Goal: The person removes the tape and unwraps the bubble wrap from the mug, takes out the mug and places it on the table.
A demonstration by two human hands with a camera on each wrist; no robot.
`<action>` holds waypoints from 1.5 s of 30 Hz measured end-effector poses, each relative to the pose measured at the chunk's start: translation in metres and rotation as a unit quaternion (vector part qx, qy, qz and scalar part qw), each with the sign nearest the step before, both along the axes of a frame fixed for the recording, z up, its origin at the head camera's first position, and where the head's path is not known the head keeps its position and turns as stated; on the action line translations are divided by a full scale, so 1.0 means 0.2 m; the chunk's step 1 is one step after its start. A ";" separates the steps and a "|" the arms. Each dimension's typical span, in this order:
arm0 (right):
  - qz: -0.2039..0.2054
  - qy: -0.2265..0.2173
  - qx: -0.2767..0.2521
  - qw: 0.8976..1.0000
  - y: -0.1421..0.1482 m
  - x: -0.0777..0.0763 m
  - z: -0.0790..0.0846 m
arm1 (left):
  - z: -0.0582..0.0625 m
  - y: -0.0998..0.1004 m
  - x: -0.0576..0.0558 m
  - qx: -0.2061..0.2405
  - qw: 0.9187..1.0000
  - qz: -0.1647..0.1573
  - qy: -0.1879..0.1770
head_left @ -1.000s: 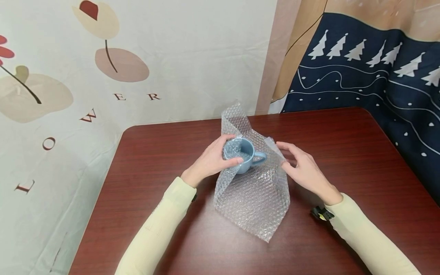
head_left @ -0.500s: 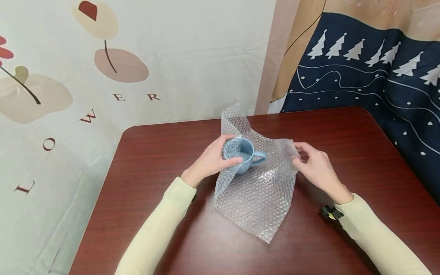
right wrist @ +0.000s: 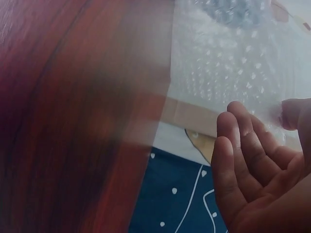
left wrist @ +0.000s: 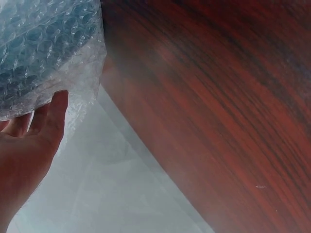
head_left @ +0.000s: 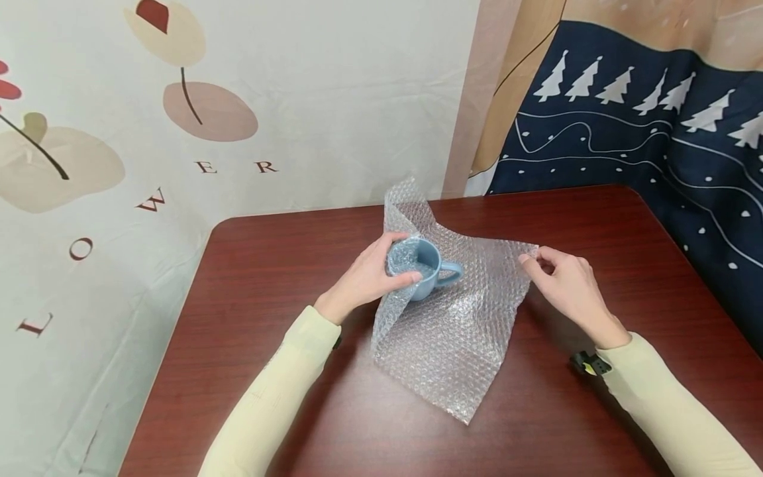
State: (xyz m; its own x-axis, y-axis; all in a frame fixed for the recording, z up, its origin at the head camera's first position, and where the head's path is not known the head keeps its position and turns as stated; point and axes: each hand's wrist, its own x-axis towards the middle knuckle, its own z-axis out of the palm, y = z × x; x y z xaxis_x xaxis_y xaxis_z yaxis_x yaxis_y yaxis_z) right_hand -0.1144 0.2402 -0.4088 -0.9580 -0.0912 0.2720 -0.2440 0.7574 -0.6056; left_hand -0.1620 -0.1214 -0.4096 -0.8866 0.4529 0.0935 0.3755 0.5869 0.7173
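Observation:
A light blue mug (head_left: 428,255) stands on a sheet of bubble wrap (head_left: 456,344), its handle to the right. One flap of the wrap folds over the mug's left side and into its mouth. My left hand (head_left: 375,268) grips the mug through that flap, thumb at the near rim and fingers round the far side; in the left wrist view its fingers lie against the wrapped side. With thumb and forefinger my right hand (head_left: 566,281) pinches the far right corner of the bubble wrap, pulled out flat. In the right wrist view the other fingers (right wrist: 226,160) are off the sheet.
The dark red wooden table (head_left: 268,285) lies under everything. Behind it hangs a pale cloth (head_left: 334,99) with flower prints and letters. A navy cloth (head_left: 626,146) with white trees hangs at the back right. Dark bands sit at both wrists.
My right hand has moved to the right, drawing the wrap's right corner out, so the folded edge there has opened flat. The left hand and mug have stayed in place.

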 end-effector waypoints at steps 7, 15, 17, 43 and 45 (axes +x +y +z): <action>0.003 -0.016 0.027 1.000 0.05 -0.02 -0.01 | 0.01 0.00 0.00 0.003 1.000 0.004 -0.009; 0.037 -0.055 0.084 0.994 0.11 -0.06 -0.02 | 0.00 0.00 0.00 0.000 1.000 0.006 -0.007; 0.045 -0.074 0.095 0.992 0.12 -0.06 -0.03 | 0.00 0.00 0.00 0.000 1.000 0.007 -0.008; 0.037 -0.083 0.214 0.973 0.10 -0.07 -0.04 | 0.00 0.00 0.01 0.003 1.000 0.015 -0.019; 0.038 -0.057 0.193 0.979 0.06 -0.07 -0.01 | 0.00 0.00 0.01 0.003 1.000 0.015 -0.019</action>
